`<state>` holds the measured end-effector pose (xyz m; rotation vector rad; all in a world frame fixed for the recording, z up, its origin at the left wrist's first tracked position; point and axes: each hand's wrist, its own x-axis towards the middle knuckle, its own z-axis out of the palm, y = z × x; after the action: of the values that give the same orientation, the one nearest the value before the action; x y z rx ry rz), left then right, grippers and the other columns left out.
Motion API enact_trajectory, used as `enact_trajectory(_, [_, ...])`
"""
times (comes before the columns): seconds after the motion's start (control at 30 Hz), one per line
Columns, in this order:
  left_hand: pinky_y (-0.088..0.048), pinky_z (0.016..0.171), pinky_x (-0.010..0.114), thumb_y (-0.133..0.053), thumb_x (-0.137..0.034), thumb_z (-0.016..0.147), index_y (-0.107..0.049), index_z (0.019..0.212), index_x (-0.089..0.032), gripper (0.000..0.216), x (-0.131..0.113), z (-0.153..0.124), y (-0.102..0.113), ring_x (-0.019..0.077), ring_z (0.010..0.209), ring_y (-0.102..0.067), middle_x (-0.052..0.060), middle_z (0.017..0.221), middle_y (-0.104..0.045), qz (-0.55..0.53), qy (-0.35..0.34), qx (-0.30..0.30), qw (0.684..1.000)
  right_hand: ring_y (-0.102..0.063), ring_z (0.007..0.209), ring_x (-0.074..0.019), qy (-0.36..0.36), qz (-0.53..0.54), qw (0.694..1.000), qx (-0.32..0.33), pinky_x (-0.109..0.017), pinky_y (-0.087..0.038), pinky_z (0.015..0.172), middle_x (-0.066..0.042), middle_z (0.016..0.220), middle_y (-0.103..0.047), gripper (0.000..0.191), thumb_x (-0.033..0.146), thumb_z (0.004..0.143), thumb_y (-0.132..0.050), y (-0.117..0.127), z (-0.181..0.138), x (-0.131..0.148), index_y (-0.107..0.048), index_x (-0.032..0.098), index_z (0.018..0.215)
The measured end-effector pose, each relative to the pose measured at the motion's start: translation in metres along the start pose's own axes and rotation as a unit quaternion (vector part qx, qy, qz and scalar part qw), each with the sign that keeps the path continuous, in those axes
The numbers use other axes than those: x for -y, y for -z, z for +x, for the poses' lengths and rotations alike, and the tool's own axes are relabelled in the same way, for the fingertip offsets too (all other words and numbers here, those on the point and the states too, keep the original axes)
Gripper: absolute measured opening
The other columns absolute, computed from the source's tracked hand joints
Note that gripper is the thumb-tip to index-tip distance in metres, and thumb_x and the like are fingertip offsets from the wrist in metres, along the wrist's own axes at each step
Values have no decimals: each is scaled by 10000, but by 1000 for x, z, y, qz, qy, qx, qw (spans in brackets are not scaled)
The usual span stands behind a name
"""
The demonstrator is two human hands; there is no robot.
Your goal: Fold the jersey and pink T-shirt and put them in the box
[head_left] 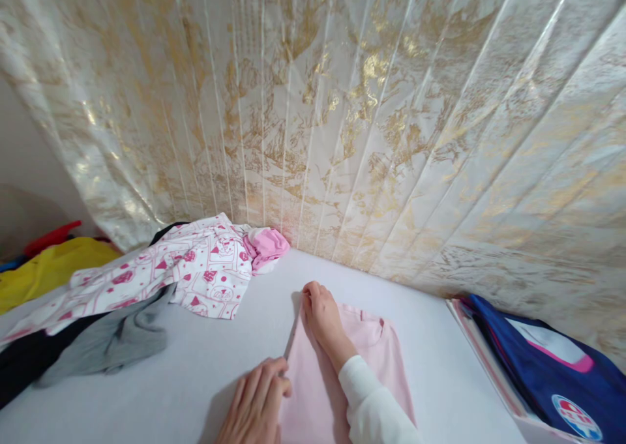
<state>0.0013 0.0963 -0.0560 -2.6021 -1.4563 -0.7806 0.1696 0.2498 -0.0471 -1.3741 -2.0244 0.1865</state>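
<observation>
A pale pink shirt (313, 401) lies on the white surface in front of me, partly folded, with its neckline at the far right. My right hand (321, 313), in a white sleeve, pinches the shirt's far left corner. Nearer to me, my left hand (259, 398) has its fingers bent, and its thumb and forefinger grip the shirt's left edge. The near end of the shirt runs out of the picture, and my right forearm covers part of its middle.
A loose heap at left holds a white printed garment (210, 268), a grey garment (117, 340), a pink cloth (267, 245) and a yellow garment (63, 265). Folded clothes with a navy garment (528, 366) on top stand at right. A gold-patterned curtain (342, 105) hangs behind the white surface (195, 359).
</observation>
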Motion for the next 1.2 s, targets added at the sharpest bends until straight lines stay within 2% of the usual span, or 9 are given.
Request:
enact_trajectory(0.13, [-421,995,316,-453,-79,787,-576,1203,-193,449,-15,36,-8,225,1252,-510,78,1380,-549,23,-78,76,994,-544,867,-198,-13,35,998,-43,-308,-422,789,-55,890,-614,198,90,888,-377,0,0,-5,-531,196,955])
enact_trajectory(0.27, [-336,1091,473,-577,-392,833,-453,1400,-39,679,-25,65,-14,383,1369,-342,228,1486,-351,2,-10,180,984,-530,863,-201,-38,55,996,-56,-315,-431,782,-55,884,-615,238,40,846,-386,-3,2,-12,-548,199,918])
enact_trajectory(0.37, [-271,1120,523,-560,-502,848,-430,1427,-70,734,-24,72,-13,401,1397,-262,227,1512,-269,-17,6,215,976,-523,875,-196,-44,66,996,-47,-311,-422,796,-48,892,-617,230,43,848,-412,-2,4,-14,-574,205,865])
enact_trajectory(0.53, [-271,1121,502,-584,-460,834,-424,1438,-113,714,-20,68,-13,383,1400,-266,197,1513,-275,-9,-10,208,978,-493,891,-198,-26,67,997,-16,-333,-383,850,-33,898,-617,172,219,925,-486,9,6,-7,-626,217,826])
enact_trajectory(0.7, [-263,1114,475,-624,-454,790,-409,1449,-120,770,-19,58,-26,395,1400,-267,191,1527,-262,36,-9,133,990,-494,899,-194,-19,60,998,3,-316,-367,845,-30,905,-625,164,268,898,-550,19,3,0,-607,211,754])
enact_trajectory(0.8, [-239,1116,469,-634,-498,770,-351,1475,-100,858,-17,52,-33,403,1405,-249,206,1538,-226,62,-9,78,995,-525,794,-155,-30,58,998,13,-268,-380,801,1,792,-630,227,300,921,-512,21,1,-2,-576,209,723])
enact_trajectory(0.87, [-227,1116,471,-626,-524,770,-332,1483,-102,879,-17,50,-35,403,1409,-236,206,1542,-216,69,-13,63,996,-502,654,-133,-48,46,998,19,-234,-380,693,32,648,-581,294,344,938,-485,21,1,-5,-540,209,682])
enact_trajectory(1.0, [-220,1109,496,-622,-516,767,-391,1454,-88,841,-18,52,-33,416,1406,-235,223,1532,-228,66,-1,88,994,-414,489,-118,-79,-1,996,32,-226,-280,513,67,513,-480,330,392,930,-510,16,3,-8,-502,223,646])
enact_trajectory(1.2, [-238,1112,490,-587,-482,794,-402,1443,-67,793,-21,58,-26,389,1405,-261,219,1521,-260,38,11,160,986,-532,593,-153,-74,-79,993,52,-251,-296,576,4,632,-595,225,283,879,-617,9,8,0,-547,225,673])
